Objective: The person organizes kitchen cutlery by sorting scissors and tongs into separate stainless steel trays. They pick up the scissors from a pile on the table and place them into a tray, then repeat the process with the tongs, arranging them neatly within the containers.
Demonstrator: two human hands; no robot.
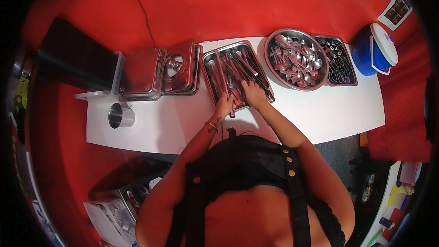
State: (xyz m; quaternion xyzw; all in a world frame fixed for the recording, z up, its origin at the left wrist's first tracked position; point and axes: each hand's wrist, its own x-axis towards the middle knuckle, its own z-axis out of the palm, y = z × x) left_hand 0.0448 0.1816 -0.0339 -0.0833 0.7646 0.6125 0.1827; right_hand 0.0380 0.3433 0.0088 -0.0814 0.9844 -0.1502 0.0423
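Observation:
A rectangular stainless-steel tray (254, 47) full of long metal utensils, some of them tongs (244, 64), lies on the white table before me. At its near left corner, my left hand (224, 105) grips a long metal utensil, apparently tongs (222, 72). The utensil's lower end shows below my fingers, at the tray's front rim. My right hand (254, 94) reaches palm down over the near right part of the tray. Its fingers are spread and touch the utensils; the fingertips are partly hidden among them.
Right of the tray stands a round steel bowl (268, 70) of spoons and forks. Beyond it are a tray of dark-handled utensils (339, 65) and a blue cooler (366, 55). Steel lids (140, 72), a metal cup (125, 116) and a black box (77, 55) occupy the left side.

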